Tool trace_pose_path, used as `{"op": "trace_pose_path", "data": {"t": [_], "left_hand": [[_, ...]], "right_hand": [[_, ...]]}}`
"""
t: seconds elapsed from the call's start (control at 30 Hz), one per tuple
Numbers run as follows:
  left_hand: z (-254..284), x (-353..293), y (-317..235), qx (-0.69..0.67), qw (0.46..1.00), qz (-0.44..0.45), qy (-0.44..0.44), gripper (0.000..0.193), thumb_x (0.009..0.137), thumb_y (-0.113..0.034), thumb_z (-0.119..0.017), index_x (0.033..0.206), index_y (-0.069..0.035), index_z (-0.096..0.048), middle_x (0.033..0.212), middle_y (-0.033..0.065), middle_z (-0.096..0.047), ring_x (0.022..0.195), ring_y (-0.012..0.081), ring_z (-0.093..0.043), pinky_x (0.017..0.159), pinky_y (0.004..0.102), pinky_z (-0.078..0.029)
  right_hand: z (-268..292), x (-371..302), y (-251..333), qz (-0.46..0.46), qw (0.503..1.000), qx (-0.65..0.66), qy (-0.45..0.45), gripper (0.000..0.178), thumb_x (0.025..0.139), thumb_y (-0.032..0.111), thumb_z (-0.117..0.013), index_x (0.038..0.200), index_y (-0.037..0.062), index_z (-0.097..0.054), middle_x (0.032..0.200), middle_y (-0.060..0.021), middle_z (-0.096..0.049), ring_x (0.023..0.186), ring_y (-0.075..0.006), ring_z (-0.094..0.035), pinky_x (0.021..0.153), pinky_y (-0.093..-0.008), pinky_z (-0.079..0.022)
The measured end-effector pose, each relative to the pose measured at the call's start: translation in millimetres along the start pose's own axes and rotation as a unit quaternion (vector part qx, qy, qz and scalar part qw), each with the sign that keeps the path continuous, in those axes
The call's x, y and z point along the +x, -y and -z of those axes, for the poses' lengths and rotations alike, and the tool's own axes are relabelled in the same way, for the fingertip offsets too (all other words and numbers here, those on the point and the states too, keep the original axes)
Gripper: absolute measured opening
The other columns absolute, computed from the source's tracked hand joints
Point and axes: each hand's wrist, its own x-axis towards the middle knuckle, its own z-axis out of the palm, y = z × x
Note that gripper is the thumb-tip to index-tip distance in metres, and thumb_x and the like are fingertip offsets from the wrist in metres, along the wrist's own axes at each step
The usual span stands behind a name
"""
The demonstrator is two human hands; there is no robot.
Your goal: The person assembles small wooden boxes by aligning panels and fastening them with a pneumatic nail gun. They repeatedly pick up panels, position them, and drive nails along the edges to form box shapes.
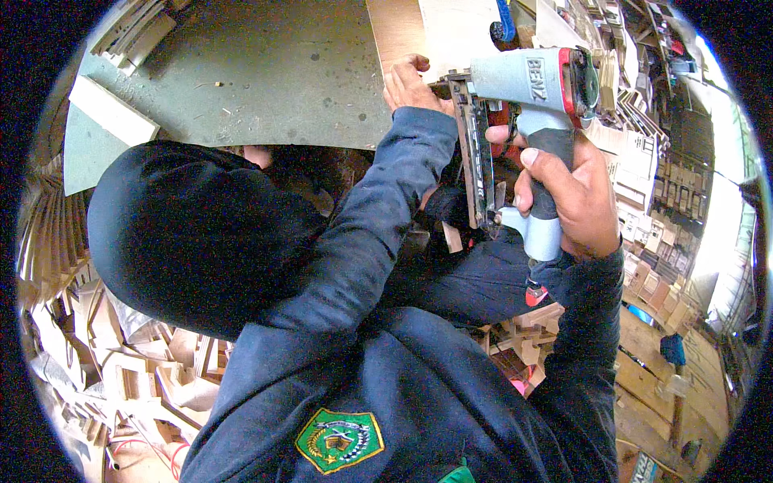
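My right hand point(576, 193) is wrapped round the black grip of a pneumatic nail gun point(515, 80), which has a pale grey-blue body and a red-rimmed rear cap. Its dark magazine runs down beside my fingers, and its nose points left. At that nose, my left hand point(411, 84) is closed at the edge of a thin light-brown wooden board point(396, 32), its fingers curled. The gun partly hides the contact between nose and wood. A paler wooden sheet point(451, 28) adjoins the board. Under my left forearm is a rounded, black-clothed shape, apparently my knee point(193, 233).
A grey-green worktable point(274, 72) spreads ahead, bearing a pale wood block point(113, 109) and stacked strips point(141, 36) at the left. Wood offcuts point(153, 370) lie heaped at the lower left. Many cut wooden pieces point(676, 193) line the right side. A blue-handled tool point(505, 24) lies at the top.
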Motion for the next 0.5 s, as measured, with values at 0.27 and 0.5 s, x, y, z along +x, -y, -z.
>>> {"op": "trace_pose_path", "data": {"t": [0.27, 0.5], "left_hand": [[3, 1, 2, 0.007, 0.999, 0.004, 0.037, 0.069, 0.060, -0.048, -0.080, 0.107, -0.006, -0.053, 0.101, 0.0104, -0.055, 0.102, 0.0328, -0.051, 0.090, 0.0446, -0.038], [16, 9, -6, -0.047, 0.995, -0.020, 0.084, 0.065, 0.064, -0.056, -0.081, 0.098, -0.005, -0.058, 0.093, 0.0114, -0.060, 0.093, 0.0319, -0.056, 0.085, 0.0452, -0.042]], "right_hand": [[-2, 0, -1, -0.022, 0.999, -0.020, -0.011, 0.029, 0.089, 0.009, -0.056, 0.115, -0.0055, -0.053, 0.104, -0.0156, -0.067, 0.053, -0.0110, -0.054, 0.049, -0.0261, -0.048], [32, -13, 11, -0.003, 0.997, 0.002, -0.078, 0.021, 0.092, 0.012, -0.055, 0.109, -0.0016, -0.054, 0.059, -0.0068, -0.055, 0.052, -0.0146, -0.054, 0.049, -0.0263, -0.046]]}}
